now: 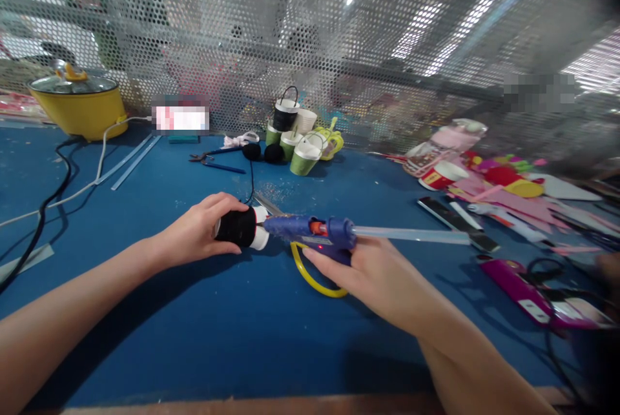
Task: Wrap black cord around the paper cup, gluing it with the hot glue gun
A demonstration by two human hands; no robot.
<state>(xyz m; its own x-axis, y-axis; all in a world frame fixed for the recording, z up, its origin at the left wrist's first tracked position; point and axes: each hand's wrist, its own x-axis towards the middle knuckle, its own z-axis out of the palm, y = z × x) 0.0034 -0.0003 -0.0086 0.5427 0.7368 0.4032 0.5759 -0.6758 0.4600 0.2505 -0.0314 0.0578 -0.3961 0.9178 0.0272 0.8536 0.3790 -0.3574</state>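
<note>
Gripped a black-wound cup in the left hand, with fingers closed over the far side and thumb along the near side. Had the cup tipped on its side near the middle of the blue worktop, white end facing right, with a thin red line between black and white. Could not tell from this angle about contact between cup and surface.

Held a blue glue gun in the right hand, closed around the handle, with the nozzle aimed left, right at the cup's white end. Could not tell touching from just short of touching at the tip. Saw a small red light on the gun's side and a clear glue stick jutting from the back. Noticed a yellow loop on the near side of the gun, beside the right hand.

Traced a black strand from two black balls toward the cup. Found pliers with blue handles just left of the balls, and green-wrapped cups to the right, with a yellow-green bundle alongside. Saw a yellow pot at the far left; at the right, pink pieces, a dark flat strip and a blurred purple object.
</note>
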